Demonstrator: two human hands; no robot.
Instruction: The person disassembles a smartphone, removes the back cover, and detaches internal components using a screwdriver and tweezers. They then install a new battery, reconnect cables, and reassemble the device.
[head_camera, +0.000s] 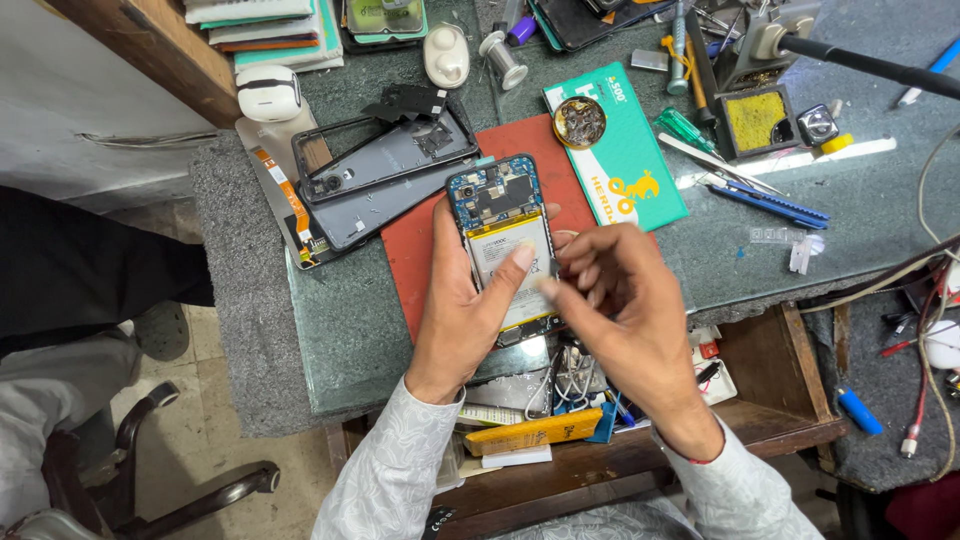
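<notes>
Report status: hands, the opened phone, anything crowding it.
Left hand grips opened phone, thumb on battery. Right hand pinched at phone's right edge; any held part unclear. Detached back cover lies just left, apart from phone.

Green flat pkg w/ yellow print, right of red mat; white label, prob. on battery.

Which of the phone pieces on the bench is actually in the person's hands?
The opened phone with blue board and white battery exposed, cradled in the left hand. The grey back cover lies untouched on the glass.
</notes>
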